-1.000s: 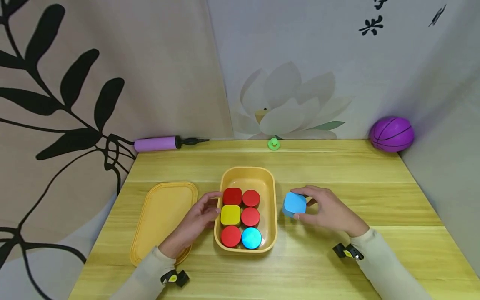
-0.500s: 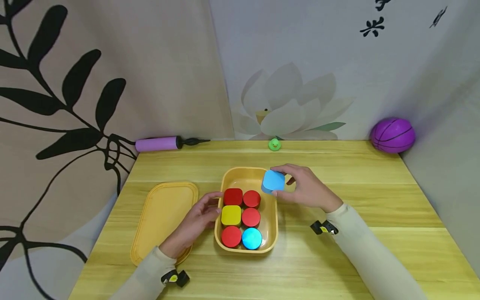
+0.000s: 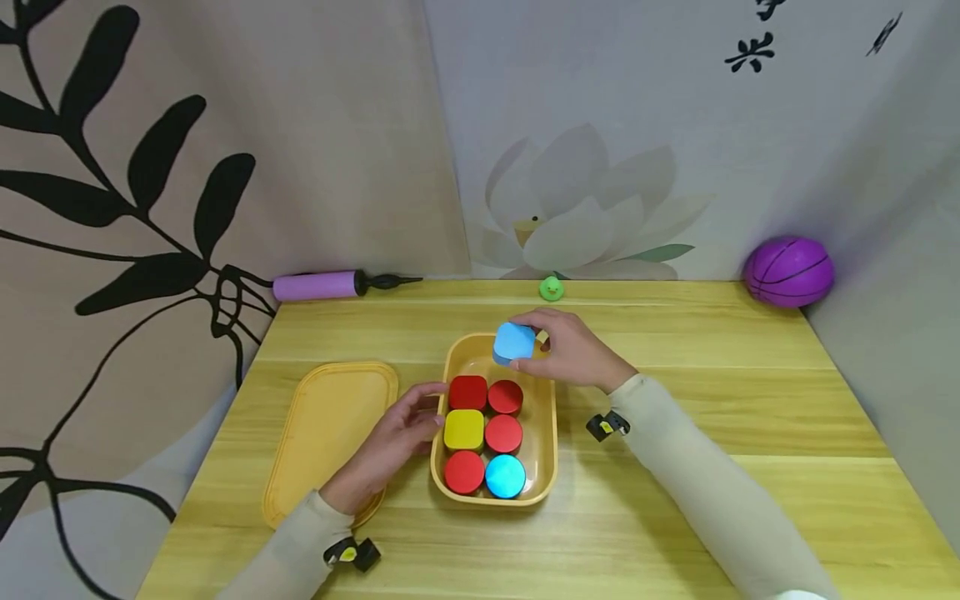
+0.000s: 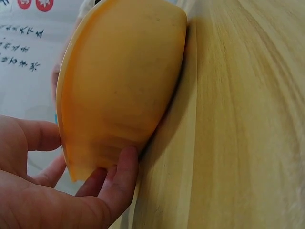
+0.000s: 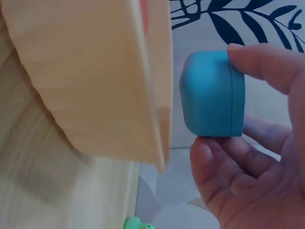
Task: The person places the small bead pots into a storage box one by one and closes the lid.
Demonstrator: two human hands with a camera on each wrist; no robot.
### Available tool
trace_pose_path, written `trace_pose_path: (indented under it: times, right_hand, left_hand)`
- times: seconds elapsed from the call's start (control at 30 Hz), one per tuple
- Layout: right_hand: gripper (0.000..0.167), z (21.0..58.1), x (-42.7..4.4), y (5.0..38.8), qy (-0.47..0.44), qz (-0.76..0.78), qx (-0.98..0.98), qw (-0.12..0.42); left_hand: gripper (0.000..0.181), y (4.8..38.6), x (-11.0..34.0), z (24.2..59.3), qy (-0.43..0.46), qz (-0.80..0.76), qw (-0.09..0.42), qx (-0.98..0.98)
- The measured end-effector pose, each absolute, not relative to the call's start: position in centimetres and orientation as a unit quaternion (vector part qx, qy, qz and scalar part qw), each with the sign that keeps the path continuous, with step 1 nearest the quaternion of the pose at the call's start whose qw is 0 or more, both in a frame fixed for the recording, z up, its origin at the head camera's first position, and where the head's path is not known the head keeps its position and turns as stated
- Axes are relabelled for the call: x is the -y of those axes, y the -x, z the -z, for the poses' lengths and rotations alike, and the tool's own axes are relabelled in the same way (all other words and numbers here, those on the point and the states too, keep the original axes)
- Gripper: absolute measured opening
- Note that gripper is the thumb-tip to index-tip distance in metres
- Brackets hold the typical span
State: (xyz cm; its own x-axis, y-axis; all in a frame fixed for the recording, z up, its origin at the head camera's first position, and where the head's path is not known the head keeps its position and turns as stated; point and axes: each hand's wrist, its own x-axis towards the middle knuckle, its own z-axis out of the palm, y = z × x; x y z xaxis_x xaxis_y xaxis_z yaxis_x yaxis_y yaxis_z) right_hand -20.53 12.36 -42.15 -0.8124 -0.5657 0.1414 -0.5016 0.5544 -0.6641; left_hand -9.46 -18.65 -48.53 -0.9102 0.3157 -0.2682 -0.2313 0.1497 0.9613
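My right hand (image 3: 573, 350) pinches a small blue square box with rounded corners (image 3: 513, 343) between thumb and fingers, above the far end of an orange-yellow plastic container (image 3: 553, 433). In the right wrist view a seam runs round the blue box (image 5: 212, 93), which hangs apart from the container's wall (image 5: 95, 86). My left hand (image 3: 393, 442) holds the container's left side; its fingers (image 4: 127, 167) touch the outer wall and rim. Inside stand two columns of pieces: a red square one (image 3: 467, 392), a yellow square one (image 3: 463, 430), several red round ones (image 3: 503, 434) and a blue round one (image 3: 506, 476).
An orange-yellow lid (image 3: 330, 433) lies left of the container, partly under the left forearm. Along the back edge are a purple hand pump (image 3: 315, 286), a green toy duck (image 3: 551, 288) and a purple ball (image 3: 789, 272). Walls rise behind the wooden table (image 3: 675, 517).
My right hand has carried the blue box leftward and away from me, from right of the container to over its far end. The left hand has kept its place.
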Motion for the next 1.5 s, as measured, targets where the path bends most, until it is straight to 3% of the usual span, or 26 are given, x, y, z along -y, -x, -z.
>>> trace_pose_path:
  times: [0.5,1.0,1.5]
  right_hand:
    - [0.063,43.7,-8.0,21.7,0.329,0.311,-0.889,0.061]
    - [0.064,45.0,-6.6,20.5,0.308,0.239,-0.920,0.035]
    - [0.051,45.6,-6.7,19.8,0.299,0.207,-0.931,0.028]
  left_hand:
    - [0.051,9.5,18.6,48.6,-0.023,-0.648,0.210,-0.731]
    - [0.052,9.4,18.7,48.5,-0.029,-0.652,0.211,-0.728]
    - [0.050,9.5,18.8,48.7,-0.027,-0.654,0.212,-0.726]
